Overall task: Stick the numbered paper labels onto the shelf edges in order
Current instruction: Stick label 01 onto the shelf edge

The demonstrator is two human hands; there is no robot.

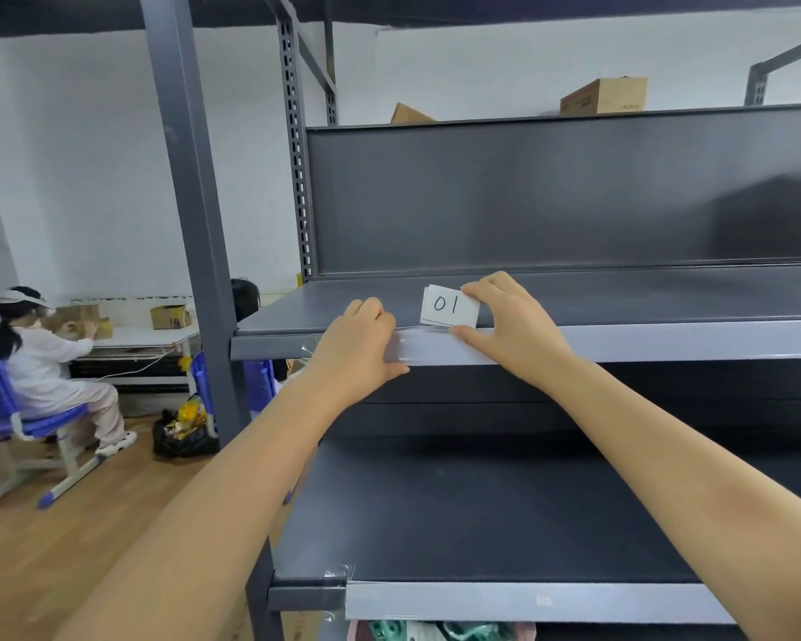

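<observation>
My right hand (pixel 519 321) pinches the label stack (pixel 449 306), 01 on top, at the shelf edge (pixel 620 342). My left hand (pixel 359 344) grips that edge. No label looks stuck yet.

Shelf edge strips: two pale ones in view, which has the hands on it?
The upper strip: left hand grips its end, right hand holds the 01 labels above it. The lower strip is untouched.

Seated person (pixel 52 363) at white desk (pixel 149 337); cardboard boxes (pixel 604 95) atop rack; black bag (pixel 183 437) on floor
</observation>
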